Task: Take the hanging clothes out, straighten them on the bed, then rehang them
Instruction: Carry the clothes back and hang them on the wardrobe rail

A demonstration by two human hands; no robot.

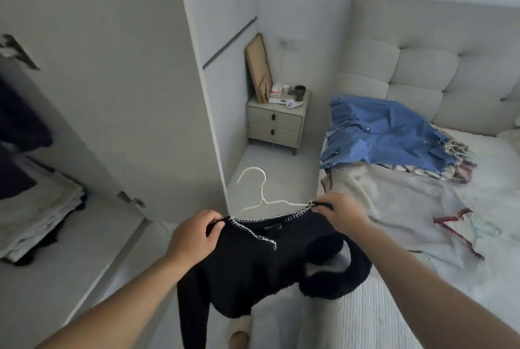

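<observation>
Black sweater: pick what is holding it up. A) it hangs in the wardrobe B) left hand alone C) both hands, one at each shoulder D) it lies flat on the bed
C: the left hand and right hand each grip a shoulder of the black sweater, which is held beside the bed.

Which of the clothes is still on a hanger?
The black sweater with white stitching, gripped at its shoulders by both hands, with the white hanger in its neck. The blue shirt and the grey top lie flat on the bed, showing no hanger.
</observation>
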